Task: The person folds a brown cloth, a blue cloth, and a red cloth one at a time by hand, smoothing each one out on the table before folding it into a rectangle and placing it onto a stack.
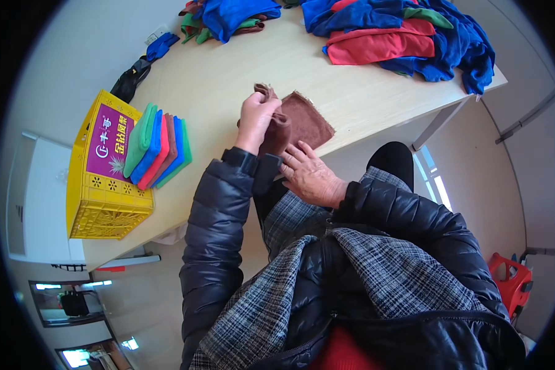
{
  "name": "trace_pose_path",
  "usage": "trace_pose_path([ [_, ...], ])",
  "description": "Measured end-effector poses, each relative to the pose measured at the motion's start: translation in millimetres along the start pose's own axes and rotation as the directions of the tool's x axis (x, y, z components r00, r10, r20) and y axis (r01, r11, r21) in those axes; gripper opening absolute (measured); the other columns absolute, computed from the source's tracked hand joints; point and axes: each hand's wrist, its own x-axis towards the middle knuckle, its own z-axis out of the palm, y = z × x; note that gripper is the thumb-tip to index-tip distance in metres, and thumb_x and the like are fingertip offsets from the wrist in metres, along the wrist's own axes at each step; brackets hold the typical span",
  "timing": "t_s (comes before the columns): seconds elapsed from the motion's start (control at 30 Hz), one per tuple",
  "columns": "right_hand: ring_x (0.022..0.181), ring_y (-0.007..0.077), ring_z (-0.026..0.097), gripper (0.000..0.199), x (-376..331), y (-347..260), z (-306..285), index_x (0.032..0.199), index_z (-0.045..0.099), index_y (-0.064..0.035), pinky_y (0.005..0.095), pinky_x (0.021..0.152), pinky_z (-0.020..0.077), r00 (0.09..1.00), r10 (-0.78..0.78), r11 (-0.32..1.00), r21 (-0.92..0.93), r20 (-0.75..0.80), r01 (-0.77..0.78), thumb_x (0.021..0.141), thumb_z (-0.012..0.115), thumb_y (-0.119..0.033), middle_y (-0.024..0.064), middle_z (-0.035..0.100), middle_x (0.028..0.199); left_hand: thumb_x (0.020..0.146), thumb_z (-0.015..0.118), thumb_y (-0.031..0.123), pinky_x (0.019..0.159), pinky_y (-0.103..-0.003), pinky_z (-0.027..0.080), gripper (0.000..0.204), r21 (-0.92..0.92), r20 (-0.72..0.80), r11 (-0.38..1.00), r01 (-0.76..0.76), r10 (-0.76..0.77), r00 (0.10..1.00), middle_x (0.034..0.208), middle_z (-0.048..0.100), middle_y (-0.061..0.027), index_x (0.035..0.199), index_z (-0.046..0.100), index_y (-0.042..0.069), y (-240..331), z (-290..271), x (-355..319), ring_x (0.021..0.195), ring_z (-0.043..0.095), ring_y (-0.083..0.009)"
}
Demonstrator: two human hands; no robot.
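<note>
A brown towel (pixel 306 122) lies at the table's near edge, part of it flat and part lifted and bunched. My left hand (pixel 256 120) is closed around the raised fold, with the thumb on top. My right hand (pixel 311 176) rests against the towel's near side, fingers stretched out and fairly flat, at the table edge. To the left stands a stack of folded towels (pixel 160 148) in green, blue, red and brown, leaning beside a yellow crate.
The yellow plastic crate (pixel 111 213) stands at the table's left side. Heaps of loose cloths lie at the far side: a mixed pile (pixel 234 15) and a larger blue and red pile (pixel 382 43). A black bag (pixel 129 80) sits behind the crate. A red stool (pixel 510 283) is at right.
</note>
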Motion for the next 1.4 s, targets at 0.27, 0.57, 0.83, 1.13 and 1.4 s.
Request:
trace_pose_path([
  [0.27,0.118,0.0293,0.049,0.034,-4,9,12,0.116,0.063,-0.0038,0.0489,0.111,0.0298,0.998,-0.018,0.997,0.075,0.052,0.014,0.089,0.062,-0.026,0.0099,0.059,0.119,0.089,0.069,0.023,0.048,-0.028,0.051,0.021,0.352,-0.015,0.928,0.121,-0.124,0.992,0.078,0.065,-0.0059,0.090,0.061,0.003,-22,43,19,0.059,0.062,-0.0145],
  [0.57,0.124,0.0311,0.047,0.052,-9,9,4,0.132,0.055,0.0003,0.0478,0.112,0.0303,1.000,-0.002,0.996,0.094,-0.015,0.003,0.082,0.060,-0.017,0.0144,0.055,0.126,0.099,0.060,0.017,0.062,-0.028,0.053,0.020,0.612,-0.060,0.740,-0.279,0.395,0.917,0.080,0.063,-0.0087,0.092,0.059,-0.001,-19,-7,-50,0.065,0.065,-0.0170],
  [0.83,0.121,0.0318,0.051,0.044,4,-6,-39,0.124,0.058,-0.0009,0.0475,0.109,0.0341,0.998,-0.062,0.996,0.059,0.011,0.061,0.082,0.060,-0.015,0.0151,0.059,0.120,0.101,0.050,0.037,0.119,-0.048,0.023,0.057,0.827,0.191,0.457,-0.329,0.323,0.927,0.155,0.032,-0.0219,0.146,0.041,0.003,-68,-31,-75,0.146,0.024,-0.0400],
  [1.13,0.135,0.0361,0.042,0.047,74,58,16,0.135,0.053,-0.0036,0.0484,0.113,0.0304,0.987,0.162,0.987,0.022,0.011,-0.162,0.099,0.049,-0.033,0.0150,0.050,0.141,0.094,0.059,0.041,0.116,-0.061,0.018,0.072,0.905,0.171,0.350,-0.244,0.227,0.959,0.160,0.025,-0.0163,0.153,0.032,0.010,-66,-26,-74,0.148,0.019,-0.0389],
  [1.4,0.142,0.0345,0.035,0.054,67,74,31,0.143,0.049,-0.0077,0.0460,0.117,0.0252,0.990,0.134,0.975,-0.185,0.052,-0.122,0.102,0.042,-0.041,0.0140,0.045,0.150,0.100,0.048,0.043,0.119,-0.053,0.018,0.069,0.893,0.189,0.367,-0.260,0.219,0.957,0.162,0.020,-0.0163,0.154,0.028,0.005,-67,-29,-109,0.151,0.015,-0.0357],
])
